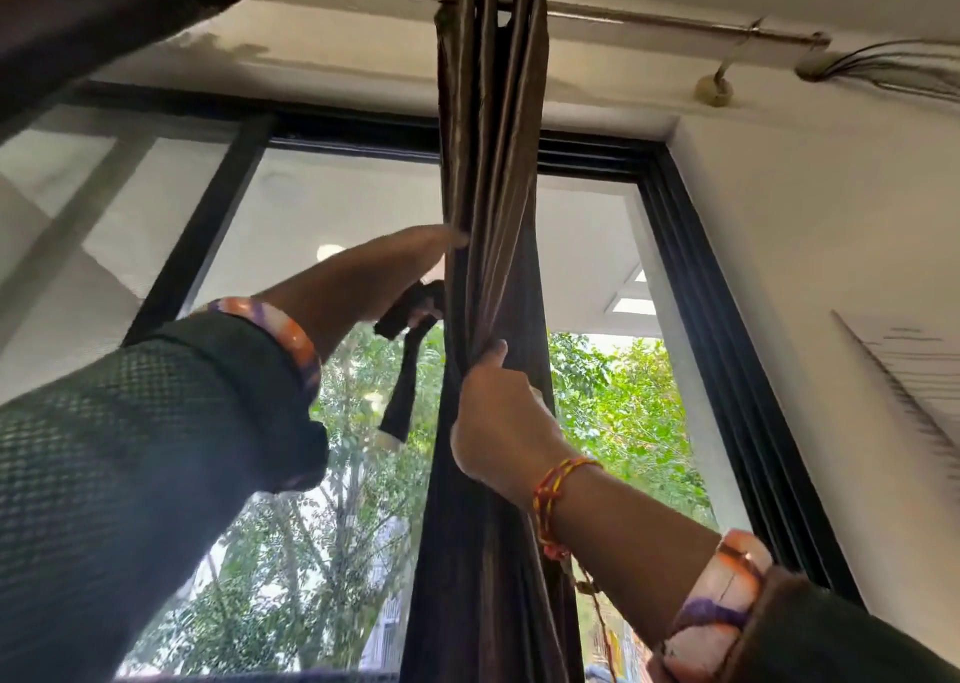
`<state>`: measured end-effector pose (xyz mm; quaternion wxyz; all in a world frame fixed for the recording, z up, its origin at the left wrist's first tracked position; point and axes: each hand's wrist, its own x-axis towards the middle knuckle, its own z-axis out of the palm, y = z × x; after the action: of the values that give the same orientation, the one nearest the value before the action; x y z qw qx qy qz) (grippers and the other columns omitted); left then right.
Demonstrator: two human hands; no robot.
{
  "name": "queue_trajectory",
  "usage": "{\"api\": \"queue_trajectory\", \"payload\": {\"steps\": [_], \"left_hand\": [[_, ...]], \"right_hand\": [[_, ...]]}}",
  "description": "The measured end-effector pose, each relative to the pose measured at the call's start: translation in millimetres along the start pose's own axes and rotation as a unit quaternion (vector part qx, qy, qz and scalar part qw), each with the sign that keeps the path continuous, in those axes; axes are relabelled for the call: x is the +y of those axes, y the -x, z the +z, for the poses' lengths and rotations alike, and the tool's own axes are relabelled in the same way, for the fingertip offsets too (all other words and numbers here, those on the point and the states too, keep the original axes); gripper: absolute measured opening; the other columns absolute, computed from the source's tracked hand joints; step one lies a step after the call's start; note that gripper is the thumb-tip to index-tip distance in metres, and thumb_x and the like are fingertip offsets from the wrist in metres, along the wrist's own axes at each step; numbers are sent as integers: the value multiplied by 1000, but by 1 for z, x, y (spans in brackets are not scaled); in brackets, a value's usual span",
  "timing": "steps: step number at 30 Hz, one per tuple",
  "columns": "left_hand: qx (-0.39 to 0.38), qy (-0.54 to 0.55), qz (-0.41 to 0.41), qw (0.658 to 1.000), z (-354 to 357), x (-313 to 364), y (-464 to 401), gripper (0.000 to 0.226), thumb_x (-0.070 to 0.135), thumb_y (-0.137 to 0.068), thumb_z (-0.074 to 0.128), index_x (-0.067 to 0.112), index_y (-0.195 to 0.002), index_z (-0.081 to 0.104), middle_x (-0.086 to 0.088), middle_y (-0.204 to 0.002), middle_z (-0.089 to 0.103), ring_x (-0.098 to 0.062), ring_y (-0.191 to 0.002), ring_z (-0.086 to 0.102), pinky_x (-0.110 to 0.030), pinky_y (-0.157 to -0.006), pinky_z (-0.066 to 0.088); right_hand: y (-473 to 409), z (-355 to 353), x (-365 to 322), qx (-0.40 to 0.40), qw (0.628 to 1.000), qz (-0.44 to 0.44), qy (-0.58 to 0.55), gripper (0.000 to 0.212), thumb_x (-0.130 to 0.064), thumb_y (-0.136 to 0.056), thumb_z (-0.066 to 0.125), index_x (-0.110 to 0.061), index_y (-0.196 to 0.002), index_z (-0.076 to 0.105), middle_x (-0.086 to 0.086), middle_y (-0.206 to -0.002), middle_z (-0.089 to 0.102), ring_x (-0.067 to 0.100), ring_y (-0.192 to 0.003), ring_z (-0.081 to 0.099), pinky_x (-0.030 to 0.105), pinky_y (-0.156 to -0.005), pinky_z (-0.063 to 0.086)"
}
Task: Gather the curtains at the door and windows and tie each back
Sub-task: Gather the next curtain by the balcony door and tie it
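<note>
Reaching up with both arms, I have the brown curtain [488, 173] bunched into one narrow column that hangs straight down from the metal rod [623, 16], its long axis vertical, in front of the window glass [332, 225]. My left hand [415, 266] is the higher one, pressed against the left edge of the bundle, and its fingers are closed on the dark tie-back strap [405, 365], whose free end dangles just left of the cloth. My right hand [498, 417] sits lower and on the near side of the bundle, thumb up along a fold; the fingers seem wrapped into the pleats, though most are hidden behind the fabric.

What matters next, I judge, is that the strap lies wholly on the left of the column while the right side is bare. The strap must pass round behind the upright bundle, and my right hand is nearest to receive it.

A second curtain [93, 17] hangs at the upper left, apart.
</note>
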<state>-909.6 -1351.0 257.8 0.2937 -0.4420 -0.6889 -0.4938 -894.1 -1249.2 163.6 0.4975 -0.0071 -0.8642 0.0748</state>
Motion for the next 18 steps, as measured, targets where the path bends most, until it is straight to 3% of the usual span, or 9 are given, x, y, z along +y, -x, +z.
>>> {"api": "queue_trajectory", "payload": {"steps": [1, 3, 4, 6, 8, 11, 14, 16, 18], "left_hand": [[-35, 13, -1, 999, 2, 3, 1, 46, 49, -92, 40, 6, -95, 57, -14, -82, 66, -23, -72, 59, -27, -66, 45], [-70, 14, -8, 997, 8, 7, 6, 65, 62, -83, 48, 11, -122, 54, -19, -127, 53, -33, -116, 50, -43, -99, 40], [-51, 14, -13, 998, 11, 9, 8, 64, 57, -80, 57, 9, -120, 55, -19, -125, 51, -31, -111, 51, -41, -100, 42], [23, 10, -38, 999, 15, 8, 1, 41, 31, -80, 69, 2, -106, 58, -10, -92, 59, -15, -80, 54, -24, -61, 53], [80, -28, -53, 995, 16, 7, -2, 17, 10, -82, 66, 1, -94, 59, -9, -68, 52, -17, -60, 50, -22, -41, 37], [112, -35, -55, 992, 5, 6, -5, 16, -1, -83, 57, 1, -69, 51, -10, -62, 47, -20, -53, 45, -23, -42, 35], [73, 4, -73, 995, -10, 4, -4, 17, 3, -84, 57, 3, -67, 53, -11, -61, 51, -22, -46, 49, -20, -40, 42], [38, 40, -89, 994, -16, 5, -1, 10, 10, -85, 57, 3, -77, 56, -12, -61, 59, -19, -39, 57, -21, -40, 49], [5, 79, -93, 992, -19, 8, 1, 13, 13, -86, 57, 2, -81, 58, -10, -54, 65, -15, -37, 60, -25, -42, 53]], "right_hand": [[0, 0, -6, -2, 1000, -7, 14, 84, -7, -88, 51, 10, -143, -10, 27, -139, 40, 40, -134, 35, 39, -101, 39], [1, 0, -17, -1, 999, -17, 29, 87, -5, -88, 51, 12, -141, -15, 29, -140, 38, 41, -135, 32, 40, -102, 38], [2, -1, -22, 1, 999, -25, 35, 87, -5, -88, 51, 13, -141, -16, 29, -140, 37, 41, -135, 32, 40, -102, 38], [4, -4, -30, 11, 998, -52, 36, 85, -6, -89, 49, 12, -141, -16, 28, -141, 37, 41, -135, 32, 41, -102, 37], [10, -8, -35, 15, 996, -83, 26, 83, -11, -90, 48, 9, -143, -13, 24, -139, 41, 39, -133, 35, 42, -100, 38], [12, -18, -30, 36, 993, -105, -28, 69, -38, -89, 48, -11, -145, 17, 16, -127, 55, 37, -116, 52, 40, -90, 42], [-1, -33, -9, 123, 970, -80, -195, 50, -70, -80, 34, -30, -95, 63, 7, -93, 70, 31, -84, 67, 42, -73, 53], [-22, -40, 15, 190, 911, 1, -365, 45, -56, -88, 40, -21, -71, 63, 7, -69, 70, 24, -54, 64, 30, -51, 47], [-46, -42, 41, 250, 837, 71, -482, 24, -26, -91, 46, -18, -76, 61, 7, -66, 67, 15, -45, 56, 22, -45, 37]]}}
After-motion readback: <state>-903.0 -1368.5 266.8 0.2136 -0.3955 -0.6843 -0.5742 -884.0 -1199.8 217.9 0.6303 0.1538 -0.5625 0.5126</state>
